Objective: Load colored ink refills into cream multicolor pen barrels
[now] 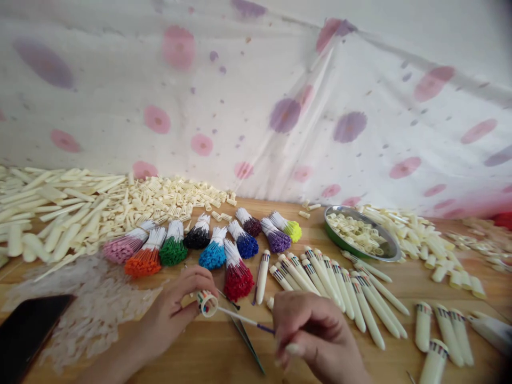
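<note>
A white cloth (256, 106) blotched pink and purple hangs behind a tan wooden desk (224, 352) bearing cream pen barrels (360, 298), white-stemmed refill bundles (200, 240) tipped pink, orange, green, black, blue, red, maroon, purple and yellow-green, a green silver-rimmed bowl (340, 242) and a black phone (28, 325).
</note>
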Available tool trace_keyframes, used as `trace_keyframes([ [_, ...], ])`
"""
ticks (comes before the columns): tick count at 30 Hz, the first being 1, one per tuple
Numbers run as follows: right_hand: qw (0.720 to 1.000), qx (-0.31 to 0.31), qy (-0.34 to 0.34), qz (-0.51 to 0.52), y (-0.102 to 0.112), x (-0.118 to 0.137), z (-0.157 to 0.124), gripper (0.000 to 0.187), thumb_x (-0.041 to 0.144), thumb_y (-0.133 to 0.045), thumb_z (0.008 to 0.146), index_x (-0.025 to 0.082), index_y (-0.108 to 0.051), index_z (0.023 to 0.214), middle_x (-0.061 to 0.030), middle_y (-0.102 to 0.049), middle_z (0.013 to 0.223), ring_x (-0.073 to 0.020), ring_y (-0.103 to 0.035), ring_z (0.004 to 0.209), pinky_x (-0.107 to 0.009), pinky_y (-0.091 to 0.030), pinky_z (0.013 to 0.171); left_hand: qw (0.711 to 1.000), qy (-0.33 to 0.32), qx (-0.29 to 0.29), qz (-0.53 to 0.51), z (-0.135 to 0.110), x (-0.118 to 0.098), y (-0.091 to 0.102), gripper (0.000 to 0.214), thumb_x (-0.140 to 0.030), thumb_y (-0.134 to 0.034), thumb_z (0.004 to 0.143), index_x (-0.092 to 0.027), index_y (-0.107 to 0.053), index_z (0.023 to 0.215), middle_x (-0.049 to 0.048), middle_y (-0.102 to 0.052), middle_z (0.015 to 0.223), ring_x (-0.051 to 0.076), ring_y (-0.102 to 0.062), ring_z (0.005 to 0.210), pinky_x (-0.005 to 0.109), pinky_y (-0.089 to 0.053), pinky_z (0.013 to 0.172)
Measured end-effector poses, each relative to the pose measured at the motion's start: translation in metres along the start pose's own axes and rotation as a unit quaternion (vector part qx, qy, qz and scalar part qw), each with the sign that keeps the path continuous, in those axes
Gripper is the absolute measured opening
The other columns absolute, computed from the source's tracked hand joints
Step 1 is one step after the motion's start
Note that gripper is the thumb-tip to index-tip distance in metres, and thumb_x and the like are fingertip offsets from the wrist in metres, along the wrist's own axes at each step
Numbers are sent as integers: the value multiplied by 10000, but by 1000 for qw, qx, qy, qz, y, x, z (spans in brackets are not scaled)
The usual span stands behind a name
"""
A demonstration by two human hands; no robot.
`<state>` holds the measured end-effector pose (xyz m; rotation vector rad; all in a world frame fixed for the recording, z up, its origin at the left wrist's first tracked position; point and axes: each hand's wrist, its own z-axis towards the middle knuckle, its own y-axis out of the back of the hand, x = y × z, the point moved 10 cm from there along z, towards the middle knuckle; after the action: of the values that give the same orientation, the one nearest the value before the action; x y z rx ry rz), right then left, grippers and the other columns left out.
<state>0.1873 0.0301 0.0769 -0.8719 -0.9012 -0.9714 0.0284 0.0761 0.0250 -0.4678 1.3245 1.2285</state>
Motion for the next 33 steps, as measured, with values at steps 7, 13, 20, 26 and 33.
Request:
trace_keyframes([
  [7, 993, 49, 44, -96, -23, 8, 1, 104, 215, -696, 761, 259, -726, 850, -17, -697, 655, -128, -581, 578, -242, -437, 560, 1000, 9, -4, 8, -1, 2, 0, 172, -134, -540, 777, -247, -670, 782, 27, -599, 878, 186, -594, 831, 272, -456, 753],
  [13, 990, 47, 49, -122, -26, 5, 0, 74, 222, -697, 758, 239, -727, 823, -19, -695, 645, -126, -588, 575, -240, -443, 572, 1000, 8, -4, 12, -1, 3, 0, 195, -118, -528, 776, -253, -666, 802, 31, -599, 891, 191, -589, 851, 281, -461, 758],
  [20, 992, 31, 5, -125, -27, -8, 3, 37, 222, -691, 757, 211, -724, 769, -19, -679, 638, -113, -568, 557, -228, -441, 552, 999, 21, -9, 24, -1, 6, -1, 210, -105, -530, 744, -255, -668, 793, 27, -624, 894, 196, -593, 874, 295, -458, 789],
  [26, 996, 15, -59, -64, -26, -26, 3, 80, 258, -679, 763, 188, -715, 752, -10, -651, 593, -93, -538, 501, -198, -419, 484, 1000, 5, -6, 26, -2, 5, -1, 310, -42, -510, 727, -287, -668, 833, 0, -615, 896, 172, -600, 867, 275, -454, 788],
  [33, 993, -10, -82, -80, -26, -44, 2, 82, 262, -703, 727, 181, -701, 711, -9, -648, 622, -91, -535, 528, -191, -419, 506, 999, 15, 7, 43, -3, 2, -7, 303, -65, -509, 744, -283, -680, 867, 22, -618, 928, 201, -591, 915, 314, -444, 818],
])
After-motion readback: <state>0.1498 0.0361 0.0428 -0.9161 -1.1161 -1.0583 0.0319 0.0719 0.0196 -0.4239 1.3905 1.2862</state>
